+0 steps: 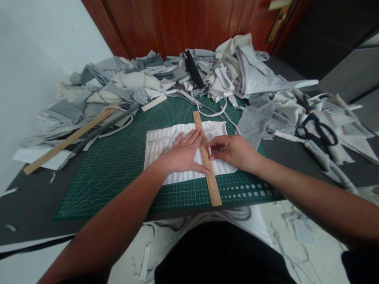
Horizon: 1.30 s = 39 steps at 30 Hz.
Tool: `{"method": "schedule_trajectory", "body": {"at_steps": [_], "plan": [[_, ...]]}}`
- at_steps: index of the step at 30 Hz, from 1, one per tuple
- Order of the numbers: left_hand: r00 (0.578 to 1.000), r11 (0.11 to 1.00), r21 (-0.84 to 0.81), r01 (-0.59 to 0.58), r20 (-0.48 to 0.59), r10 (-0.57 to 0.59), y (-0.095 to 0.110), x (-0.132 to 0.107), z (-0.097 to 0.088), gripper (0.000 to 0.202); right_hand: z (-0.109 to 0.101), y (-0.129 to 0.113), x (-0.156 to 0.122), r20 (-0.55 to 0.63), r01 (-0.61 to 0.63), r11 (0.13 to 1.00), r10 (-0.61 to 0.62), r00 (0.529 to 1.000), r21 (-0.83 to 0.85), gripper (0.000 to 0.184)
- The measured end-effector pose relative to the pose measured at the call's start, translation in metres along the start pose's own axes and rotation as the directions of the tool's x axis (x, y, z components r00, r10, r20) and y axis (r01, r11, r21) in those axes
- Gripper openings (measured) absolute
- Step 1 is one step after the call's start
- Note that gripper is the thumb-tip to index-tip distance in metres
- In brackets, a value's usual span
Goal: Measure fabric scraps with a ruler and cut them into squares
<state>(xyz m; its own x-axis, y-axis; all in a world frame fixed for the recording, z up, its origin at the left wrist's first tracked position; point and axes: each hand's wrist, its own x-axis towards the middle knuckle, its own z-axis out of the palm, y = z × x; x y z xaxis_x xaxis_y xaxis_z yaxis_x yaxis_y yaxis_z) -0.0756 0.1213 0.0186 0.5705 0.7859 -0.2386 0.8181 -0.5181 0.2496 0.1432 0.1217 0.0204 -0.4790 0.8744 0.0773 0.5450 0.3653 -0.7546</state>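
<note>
A white striped piece of fabric (160, 144) lies on a green cutting mat (118, 165). A short wooden ruler (211, 183) runs across the fabric from far to near. My left hand (183, 154) lies flat on the fabric with fingers stretched out, pressing on the ruler's left edge. My right hand (233, 152) sits just right of the ruler, fingers curled in a pinch around something small and pinkish that I cannot make out, held against the ruler's edge.
A long wooden ruler (68, 140) lies at the left of the mat. Heaps of grey and white fabric scraps (207, 71) fill the far side of the dark table (32, 213). Black scissors (316, 130) rest on scraps at right. A wooden door (183, 23) stands behind.
</note>
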Motion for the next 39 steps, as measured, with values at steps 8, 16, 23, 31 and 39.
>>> {"method": "schedule_trajectory", "body": {"at_steps": [8,16,23,31,39], "plan": [[1.000,1.000,-0.006,-0.007,-0.008,0.007,0.000,0.001,0.001,0.136,-0.005,0.007,0.025,-0.012,0.010,1.000,-0.010,1.000,0.017,0.035],[1.000,1.000,-0.017,0.003,0.002,-0.003,0.003,0.000,-0.002,0.137,-0.009,0.018,0.055,-0.022,0.032,0.998,-0.031,0.999,0.048,0.034],[0.999,0.999,-0.042,-0.032,-0.033,0.031,0.002,-0.001,-0.001,0.135,-0.010,0.030,0.076,-0.055,0.046,0.998,-0.043,0.998,0.045,0.034],[1.000,1.000,-0.012,0.012,0.013,-0.011,0.003,-0.002,-0.004,0.137,-0.014,0.030,0.093,-0.064,0.050,0.998,-0.053,0.997,-0.046,0.034],[0.999,0.999,-0.018,-0.030,-0.027,0.030,-0.002,-0.002,0.001,0.143,-0.014,0.032,0.113,-0.124,0.033,0.991,-0.049,0.991,-0.132,0.036]]}}
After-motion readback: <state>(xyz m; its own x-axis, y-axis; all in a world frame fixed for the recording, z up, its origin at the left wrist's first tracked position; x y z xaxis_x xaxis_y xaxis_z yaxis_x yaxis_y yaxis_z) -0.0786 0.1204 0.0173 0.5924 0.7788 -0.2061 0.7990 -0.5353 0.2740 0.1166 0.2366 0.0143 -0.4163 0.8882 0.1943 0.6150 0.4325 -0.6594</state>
